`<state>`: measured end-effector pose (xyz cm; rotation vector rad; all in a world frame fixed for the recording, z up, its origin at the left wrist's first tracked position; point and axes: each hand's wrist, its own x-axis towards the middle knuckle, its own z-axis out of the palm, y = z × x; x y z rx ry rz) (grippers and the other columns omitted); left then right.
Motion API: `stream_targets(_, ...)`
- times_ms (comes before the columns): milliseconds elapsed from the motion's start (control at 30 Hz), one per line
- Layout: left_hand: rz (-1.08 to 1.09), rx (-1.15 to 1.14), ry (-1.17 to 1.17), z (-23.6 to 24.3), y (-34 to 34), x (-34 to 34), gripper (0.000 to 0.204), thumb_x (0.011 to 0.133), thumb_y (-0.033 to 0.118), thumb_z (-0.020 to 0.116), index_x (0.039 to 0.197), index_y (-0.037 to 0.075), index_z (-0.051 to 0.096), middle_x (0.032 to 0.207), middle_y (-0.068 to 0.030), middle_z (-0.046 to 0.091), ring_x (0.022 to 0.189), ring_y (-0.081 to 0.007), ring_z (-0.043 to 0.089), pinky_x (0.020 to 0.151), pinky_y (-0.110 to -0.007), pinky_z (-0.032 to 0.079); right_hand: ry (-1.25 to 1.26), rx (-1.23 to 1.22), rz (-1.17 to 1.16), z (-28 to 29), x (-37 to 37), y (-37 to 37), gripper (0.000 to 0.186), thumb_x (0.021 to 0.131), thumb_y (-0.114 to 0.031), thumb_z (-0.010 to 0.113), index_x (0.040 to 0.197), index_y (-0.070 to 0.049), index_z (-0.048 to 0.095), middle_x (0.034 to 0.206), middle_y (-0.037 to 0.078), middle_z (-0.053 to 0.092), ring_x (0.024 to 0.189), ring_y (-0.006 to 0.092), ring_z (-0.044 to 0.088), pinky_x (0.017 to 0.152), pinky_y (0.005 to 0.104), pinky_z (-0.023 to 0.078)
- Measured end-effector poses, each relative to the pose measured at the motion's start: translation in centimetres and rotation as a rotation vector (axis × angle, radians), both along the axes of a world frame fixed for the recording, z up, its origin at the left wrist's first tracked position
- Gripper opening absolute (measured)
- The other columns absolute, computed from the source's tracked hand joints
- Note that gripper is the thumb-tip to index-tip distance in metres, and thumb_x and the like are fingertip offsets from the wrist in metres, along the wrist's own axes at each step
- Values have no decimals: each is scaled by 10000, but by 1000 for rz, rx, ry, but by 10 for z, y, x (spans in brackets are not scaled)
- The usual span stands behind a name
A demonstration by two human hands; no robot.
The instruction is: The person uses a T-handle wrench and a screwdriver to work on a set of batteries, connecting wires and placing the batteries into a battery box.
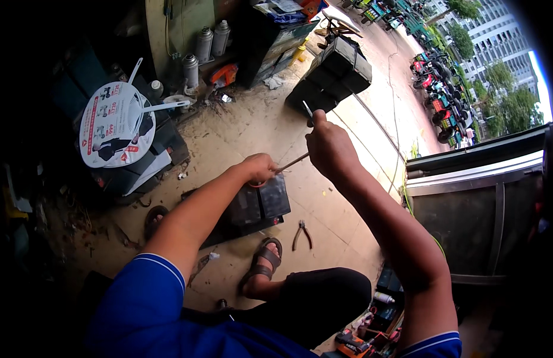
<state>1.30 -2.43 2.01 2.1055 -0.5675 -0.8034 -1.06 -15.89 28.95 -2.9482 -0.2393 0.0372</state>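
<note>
One thin strip [293, 162] (material unclear), left hand [261, 167] and right hand [334, 147] hiding parts

A single wide fisheye view from the left of two cameras worn on the head, facing down and forward over the wearer's bent knee [336, 292]. Bare forearms [386, 221] enter from below, close to the lens. The left hand [260, 168] and right hand [331, 146] sit near mid-view, above a tiled floor [330, 253]. Parked scooters [444, 113] and a tall building [500, 39] lie far off, upper right.
</note>
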Motion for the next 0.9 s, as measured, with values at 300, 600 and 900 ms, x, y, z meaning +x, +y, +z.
stream_targets(300, 33, 25, -66, 7, 0, -4, 276, 859, 281, 744, 1123, 266, 825, 988, -130, 776, 959, -294, 745, 860, -402, 563, -588, 47, 645, -12, -9, -7, 293, 814, -274, 832, 711, -121, 605, 875, 28, 724, 863, 264, 723, 679, 389, 545)
stream_targets(600, -21, 90, -208, 25, -1, -19, 265, 886, 255, 619, 1065, 187, 802, 1005, -162, 759, 979, -396, 710, 846, -493, 563, 74, 1931, 3, -74, -31, -9, 372, 1111, -328, 558, 1216, 22, 623, 1012, 163, 738, 914, 242, 714, 900, 386, 557)
stream_targets(900, 105, -217, -201, 70, 4, -32, 331, 939, 248, 711, 1263, 184, 723, 1031, -140, 714, 982, -345, 686, 863, -436, 540, -74, 78, 553, 10, -9, -23, 198, 905, -124, 649, 1088, -84, 715, 1042, 107, 746, 1054, 274, 693, 1014, 453, 511)
